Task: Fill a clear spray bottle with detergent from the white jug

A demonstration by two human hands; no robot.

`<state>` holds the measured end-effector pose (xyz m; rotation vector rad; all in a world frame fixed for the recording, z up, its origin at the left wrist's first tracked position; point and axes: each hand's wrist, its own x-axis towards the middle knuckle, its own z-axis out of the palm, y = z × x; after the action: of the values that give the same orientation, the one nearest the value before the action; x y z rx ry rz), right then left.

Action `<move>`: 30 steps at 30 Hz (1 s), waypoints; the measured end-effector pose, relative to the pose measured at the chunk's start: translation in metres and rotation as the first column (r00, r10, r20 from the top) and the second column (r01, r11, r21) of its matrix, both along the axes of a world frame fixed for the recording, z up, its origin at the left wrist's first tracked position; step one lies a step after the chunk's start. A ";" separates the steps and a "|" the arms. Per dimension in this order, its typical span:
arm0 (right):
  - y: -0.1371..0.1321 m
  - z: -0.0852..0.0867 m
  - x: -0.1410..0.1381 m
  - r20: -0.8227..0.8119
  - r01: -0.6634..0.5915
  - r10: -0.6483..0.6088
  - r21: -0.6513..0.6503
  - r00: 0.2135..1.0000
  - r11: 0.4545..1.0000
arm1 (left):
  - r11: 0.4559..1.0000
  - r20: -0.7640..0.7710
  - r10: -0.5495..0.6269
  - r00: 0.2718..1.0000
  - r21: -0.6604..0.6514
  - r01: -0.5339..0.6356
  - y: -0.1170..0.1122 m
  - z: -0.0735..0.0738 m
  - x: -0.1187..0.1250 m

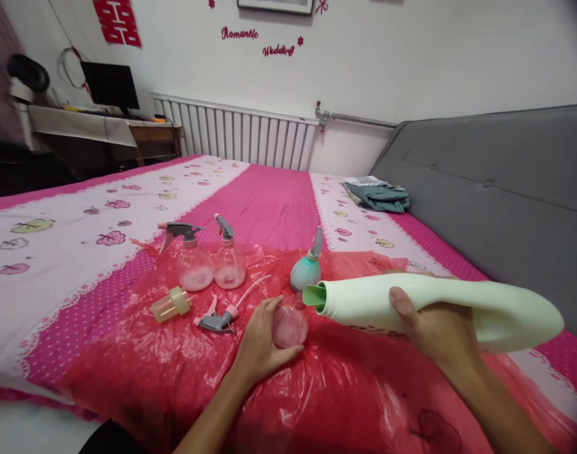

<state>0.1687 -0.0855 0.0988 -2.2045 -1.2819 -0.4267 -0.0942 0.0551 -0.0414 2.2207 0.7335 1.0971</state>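
Observation:
My left hand [262, 340] is wrapped around a small clear spray bottle [291, 325] whose top is off. In my right hand [434, 325] a large pale green jug [364, 296] lies tilted sideways by its handle. Its green spout [314, 294] is just above and beside the bottle's neck. Whether liquid flows cannot be made out. A grey and pink spray head [218, 320] with a thin tube lies to the left, near a yellowish measuring cap [171, 304]. Two clear spray bottles [195, 268] and a teal one [306, 271] stand behind, with their spray heads on.
A crinkled red plastic sheet [174, 378] covers the near part of the bed [273, 195]. Folded clothes [378, 194] lie by the grey headboard [496, 183]. A radiator [236, 131] and a desk with a monitor [111, 85] are at the back.

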 end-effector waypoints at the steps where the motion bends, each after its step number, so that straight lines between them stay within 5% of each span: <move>1: 0.000 0.000 0.000 0.001 -0.003 0.003 0.005 1.000 1.000 | 1.000 -0.003 -0.002 1.000 -0.001 0.002 0.000 0.001 0.000; 30: 0.003 0.008 -0.003 0.031 -0.039 0.039 0.010 0.999 0.999 | 1.000 0.019 0.001 1.000 0.026 -0.002 0.000 -0.001 0.000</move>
<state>0.1661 -0.0822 0.1072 -2.1680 -1.3334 -0.4531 -0.0945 0.0553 -0.0422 2.2287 0.7172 1.1326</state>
